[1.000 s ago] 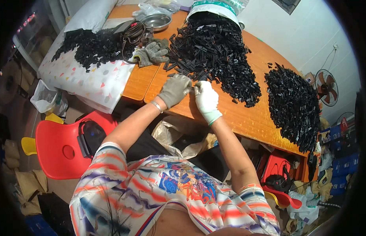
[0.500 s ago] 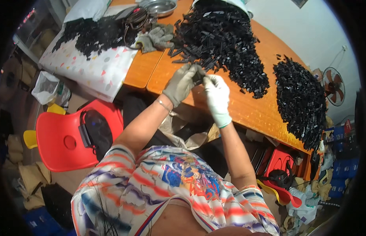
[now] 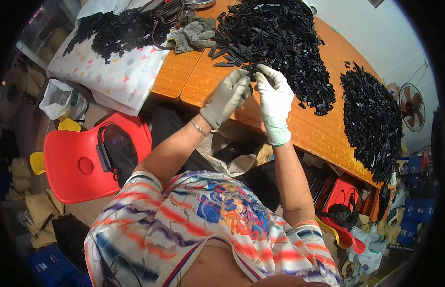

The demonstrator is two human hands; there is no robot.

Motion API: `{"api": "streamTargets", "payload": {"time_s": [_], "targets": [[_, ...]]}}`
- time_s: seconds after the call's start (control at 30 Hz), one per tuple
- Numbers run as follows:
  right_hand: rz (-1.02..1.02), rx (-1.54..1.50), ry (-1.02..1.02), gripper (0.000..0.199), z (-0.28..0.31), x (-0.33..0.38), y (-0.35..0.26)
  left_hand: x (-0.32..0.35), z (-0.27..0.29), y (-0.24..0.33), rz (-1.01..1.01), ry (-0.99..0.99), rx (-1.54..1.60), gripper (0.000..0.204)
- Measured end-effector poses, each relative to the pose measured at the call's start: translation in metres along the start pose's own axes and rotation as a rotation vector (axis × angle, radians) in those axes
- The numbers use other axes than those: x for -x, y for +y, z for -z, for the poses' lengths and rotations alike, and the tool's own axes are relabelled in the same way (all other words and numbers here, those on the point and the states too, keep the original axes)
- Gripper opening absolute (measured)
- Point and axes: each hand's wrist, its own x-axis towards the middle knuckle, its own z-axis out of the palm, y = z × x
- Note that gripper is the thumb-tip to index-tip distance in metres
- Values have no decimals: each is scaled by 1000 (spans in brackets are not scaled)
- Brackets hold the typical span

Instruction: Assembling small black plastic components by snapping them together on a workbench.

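Both of my hands wear pale work gloves and meet over the near edge of the orange-brown table (image 3: 299, 129). My left hand (image 3: 226, 98) is closed, its fingers pinching a small black plastic piece (image 3: 252, 74). From the other side my right hand (image 3: 276, 98) grips the same piece between thumb and fingers. Fingers cover most of it, so its exact shape cannot be told. Just beyond my hands lies a large heap of black plastic pieces (image 3: 275, 43), with a few long ones (image 3: 225, 64) loose at its left edge.
A second black heap (image 3: 373, 119) lies at the table's right end. On the patterned cloth (image 3: 122, 76) at left are more black pieces (image 3: 112, 36). Grey knit gloves (image 3: 191, 37) lie beside a coiled cable (image 3: 167, 16). A red chair (image 3: 79, 162) stands left, a fan (image 3: 412, 107) right.
My hands have turned and come closer together around the black piece, with the right hand raised a little. The view has shifted slightly.
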Motion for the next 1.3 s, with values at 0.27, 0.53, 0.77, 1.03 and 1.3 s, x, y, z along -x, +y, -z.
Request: {"api": "streamTargets", "payload": {"time_s": [0.27,0.53,0.77,1.03,1.3], "targets": [[49,40,-12,21,-1,1,6,3,0,1,-20,24,-54,21],[286,367,33,22,0,9,14,6,-4,-3,-63,76,-123,18],[350,519,59,21,0,12,5,3,-3,-9,-132,107,-146,16],[166,272,1,18,-2,11,1,6,-4,0,13,69,20,18],[29,148,-43,18,-2,6,0,6,0,4,51,72,12,15]]}}
